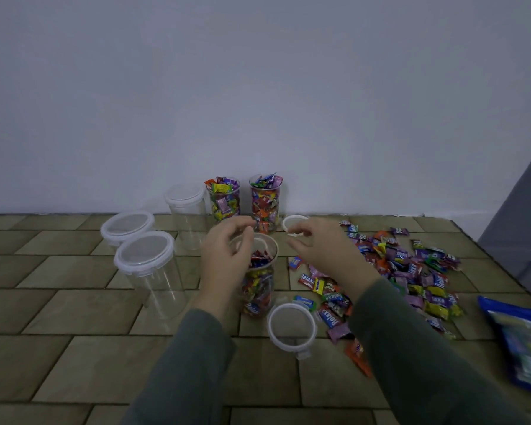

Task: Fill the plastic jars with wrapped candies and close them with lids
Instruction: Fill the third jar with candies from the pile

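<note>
A clear plastic jar [258, 289], partly filled with wrapped candies, stands open in the middle of the floor. My left hand [224, 253] is at its left side, with loosely curled fingers over the rim and nothing visible in them. My right hand [322, 246] hovers just right of the jar with fingers and thumb drawn together. Its fingertips overlap the front edge of a white-rimmed lid [295, 222], and I cannot tell whether they touch it. A pile of loose candies [411, 271] lies to the right. Another lid [291, 328] lies in front of the jar.
Two candy-filled jars [224, 200] [265, 200] stand uncovered by the wall. Three empty jars with lids on [186, 210] [128, 225] [146, 262] stand to the left. A blue candy bag [521, 338] lies at the far right. A grey wall [258, 102] bounds the tiled floor.
</note>
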